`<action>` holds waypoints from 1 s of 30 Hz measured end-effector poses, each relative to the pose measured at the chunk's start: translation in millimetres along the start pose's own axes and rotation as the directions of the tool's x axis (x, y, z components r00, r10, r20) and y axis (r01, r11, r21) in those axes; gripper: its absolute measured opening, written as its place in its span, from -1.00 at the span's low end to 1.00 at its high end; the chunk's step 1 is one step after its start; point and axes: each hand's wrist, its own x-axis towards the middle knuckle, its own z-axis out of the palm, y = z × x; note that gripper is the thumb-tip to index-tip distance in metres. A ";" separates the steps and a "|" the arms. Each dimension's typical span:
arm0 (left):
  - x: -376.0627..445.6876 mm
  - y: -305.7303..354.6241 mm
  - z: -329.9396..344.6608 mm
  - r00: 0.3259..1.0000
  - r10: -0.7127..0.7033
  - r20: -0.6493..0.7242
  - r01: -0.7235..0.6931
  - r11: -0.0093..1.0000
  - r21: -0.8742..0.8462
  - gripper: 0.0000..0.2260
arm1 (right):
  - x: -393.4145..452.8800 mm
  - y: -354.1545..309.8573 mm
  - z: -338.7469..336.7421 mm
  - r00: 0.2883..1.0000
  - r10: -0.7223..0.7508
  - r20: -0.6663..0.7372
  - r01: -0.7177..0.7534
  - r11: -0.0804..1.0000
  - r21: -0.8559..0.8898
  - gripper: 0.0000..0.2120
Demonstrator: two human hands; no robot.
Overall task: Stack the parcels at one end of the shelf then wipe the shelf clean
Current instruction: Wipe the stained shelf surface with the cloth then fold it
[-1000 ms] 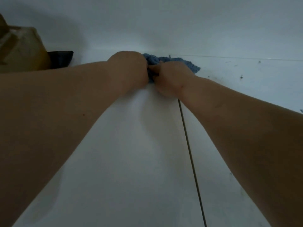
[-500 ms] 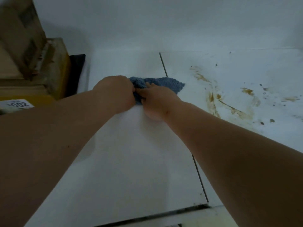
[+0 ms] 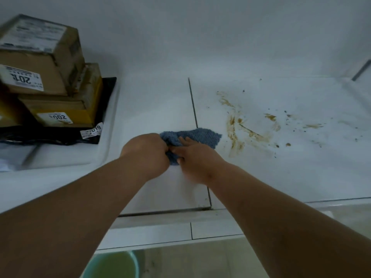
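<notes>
A blue cloth (image 3: 197, 137) lies bunched on the white shelf (image 3: 152, 109), across a dark seam. My left hand (image 3: 145, 152) grips the cloth's left end with curled fingers. My right hand (image 3: 195, 161) lies on the cloth's near part; its fingers reach over the fabric. Cardboard parcels (image 3: 40, 57) are stacked at the shelf's left end, a second box (image 3: 66, 109) under the top one and a black flat parcel (image 3: 60, 133) beneath. Brown smears and specks (image 3: 241, 125) mark the shelf right of the cloth.
The white back wall (image 3: 200, 37) rises behind the shelf. The shelf's front edge (image 3: 160, 235) runs across below my arms. A green bucket (image 3: 112, 265) sits on the floor under it. A white flat parcel (image 3: 50, 155) lies under the black one.
The cloth and both hands have come back from the rear wall toward the shelf's front. The view has dropped and widened, showing the parcel stack, the stains and the front edge.
</notes>
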 end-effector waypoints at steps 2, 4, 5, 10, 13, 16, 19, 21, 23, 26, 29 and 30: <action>-15.2 17.3 2.5 1.000 -0.007 0.009 0.008 1.000 -0.027 -0.75 | -25.8 4.6 2.9 1.000 -0.008 0.009 0.008 1.000 0.008 -0.50; -28.7 32.1 6.3 0.999 -0.028 0.022 0.029 0.997 -0.066 -0.75 | -49.5 9.4 6.1 1.000 -0.026 0.010 0.026 0.999 0.019 -0.49; -35.2 39.2 8.0 0.999 -0.040 0.030 0.042 0.996 -0.080 -0.75 | -60.9 11.8 7.2 0.999 -0.035 0.009 0.035 0.999 0.024 -0.49; -61.7 70.9 12.1 0.995 -0.071 0.066 0.077 0.993 -0.093 -0.80 | -104.7 23.7 13.0 0.998 -0.058 0.014 0.057 0.996 0.062 -0.52; -71.9 88.3 11.3 0.993 -0.073 0.091 0.082 0.992 -0.096 -0.83 | -124.9 31.5 16.8 0.998 -0.053 0.024 0.051 0.996 0.069 -0.54; -78.0 104.8 12.3 0.991 -0.075 0.115 0.085 0.993 -0.087 -0.88 | -143.6 41.0 20.9 0.999 -0.043 0.011 0.042 0.994 0.098 -0.55; -79.4 119.8 13.0 0.989 -0.066 0.131 0.079 0.992 -0.098 -0.91 | -157.8 50.9 22.0 0.999 -0.034 -0.007 0.034 0.995 0.099 -0.55; -78.4 129.1 12.7 0.990 -0.067 0.126 0.081 0.991 -0.111 -0.90 | -164.0 57.4 20.9 1.000 -0.016 -0.013 0.017 0.995 0.100 -0.54; -76.0 135.3 12.5 0.990 -0.074 0.123 0.088 0.990 -0.110 -0.88 | -166.1 60.7 20.6 1.000 -0.004 -0.015 0.006 0.995 0.099 -0.53; -72.4 136.8 11.3 0.987 -0.098 0.126 0.111 0.989 -0.101 -0.89 | -161.6 60.1 20.7 1.000 0.004 -0.025 -0.002 0.997 0.071 -0.52; -67.8 132.5 11.2 0.988 -0.116 0.105 0.129 0.984 -0.124 -0.89 | -152.1 59.2 19.5 0.999 0.025 -0.042 -0.022 0.997 0.069 -0.51; -65.2 131.2 11.0 0.989 -0.118 0.085 0.129 0.982 -0.138 -0.88 | -147.8 59.4 18.8 0.998 0.030 -0.047 -0.027 0.997 0.067 -0.51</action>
